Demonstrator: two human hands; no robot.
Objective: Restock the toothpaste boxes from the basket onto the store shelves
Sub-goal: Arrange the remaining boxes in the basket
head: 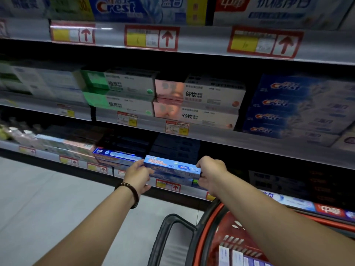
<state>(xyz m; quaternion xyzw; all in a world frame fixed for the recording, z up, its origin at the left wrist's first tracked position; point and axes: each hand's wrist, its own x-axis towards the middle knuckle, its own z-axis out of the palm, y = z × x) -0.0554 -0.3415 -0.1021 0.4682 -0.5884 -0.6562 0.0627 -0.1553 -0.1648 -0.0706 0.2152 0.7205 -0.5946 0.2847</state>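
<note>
Left hand (138, 174) and right hand (210, 174) gripped opposite ends of blue toothpaste box (172, 167) — held level at front edge of lower shelf (249, 148), atop other boxes. Red basket (217, 239) sat below right arm — more boxes inside.

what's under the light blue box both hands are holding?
A darker blue box lies beneath the light blue box, on the shelf. The left hand and right hand cover its ends; whether the boxes touch can't be judged.

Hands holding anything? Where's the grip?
A light blue toothpaste box: left hand grips its left end, right hand its right end.
</note>
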